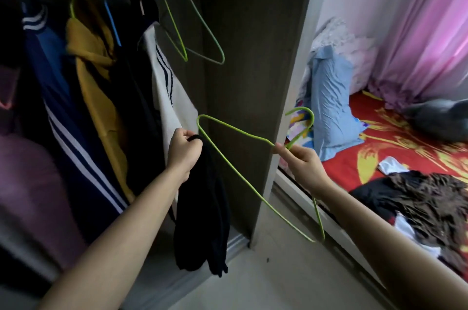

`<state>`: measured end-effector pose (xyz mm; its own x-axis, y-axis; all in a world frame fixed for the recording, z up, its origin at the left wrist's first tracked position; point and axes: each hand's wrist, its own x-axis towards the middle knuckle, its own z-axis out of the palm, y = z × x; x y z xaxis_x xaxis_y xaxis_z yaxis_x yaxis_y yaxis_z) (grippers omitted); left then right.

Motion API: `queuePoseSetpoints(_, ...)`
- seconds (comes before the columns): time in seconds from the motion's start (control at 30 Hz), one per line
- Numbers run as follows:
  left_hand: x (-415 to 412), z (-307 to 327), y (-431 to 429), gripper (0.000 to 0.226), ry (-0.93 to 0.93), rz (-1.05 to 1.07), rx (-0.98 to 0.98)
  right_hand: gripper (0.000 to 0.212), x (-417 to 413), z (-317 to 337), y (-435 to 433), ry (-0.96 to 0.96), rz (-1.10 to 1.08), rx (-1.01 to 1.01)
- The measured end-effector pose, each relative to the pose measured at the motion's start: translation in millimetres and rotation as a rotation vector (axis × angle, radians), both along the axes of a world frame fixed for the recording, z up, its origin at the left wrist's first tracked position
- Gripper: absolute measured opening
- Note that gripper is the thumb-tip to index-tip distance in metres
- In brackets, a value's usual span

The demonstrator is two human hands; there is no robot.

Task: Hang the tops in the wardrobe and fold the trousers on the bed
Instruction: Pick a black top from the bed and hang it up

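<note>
A black soft fabric top (202, 208) hangs limp before the dark wooden wardrobe (253, 56); 1 thin green wire hanger (253, 136) is tilted just beside it.

No writing, label, brand, number or sign can be read anywhere, neither on the clothes hanging beyond the hands nor on the bedding to their right.

Two hands: left hand (183, 150), right hand (302, 162). Three bare green hangers: bright empty hanger (176, 31) and dull empty hanger (209, 31) at 12 o'clock, held hanger (235, 128) near centre. One black top (200, 208) at 6 o'clock. Four hung garments at 10 o'clock: navy jacket (63, 107), mustard hoodie (93, 61), black garment (136, 107), white top (169, 97). One blue pillow (331, 107) at 3 o'clock.
</note>
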<state>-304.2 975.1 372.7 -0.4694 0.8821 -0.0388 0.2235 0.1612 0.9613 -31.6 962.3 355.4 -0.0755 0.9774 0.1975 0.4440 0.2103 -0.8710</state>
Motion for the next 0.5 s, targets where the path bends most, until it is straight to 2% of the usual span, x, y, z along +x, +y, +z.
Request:
queuePoseSetpoints(0.13, 5, -17, -6, 0.017, 0.007, 0.024, -0.068, 0.053, 17, -4, -27, -0.208, 0.062, 0.046)
queuePoseSetpoints(0.2, 8, -18, -8, 0.006, 0.075, 0.018, -0.131, 0.047, 23, 1, -36, -0.218, 0.071, 0.031)
queuePoseSetpoints(0.3, 16, -14, -14, 0.003, 0.139, 0.039, -0.196, 0.031, 38, 11, -47, -0.230, 0.079, 0.024)
queuePoseSetpoints(0.43, 30, -16, -18, 0.039, 0.118, 0.137, -0.238, 0.027, 68, 24, -57, -0.230, 0.143, 0.022)
queuePoseSetpoints(0.5, 44, -17, -17, 0.048, 0.137, 0.151, -0.257, 0.028, 85, 26, -61, -0.217, 0.170, 0.010)
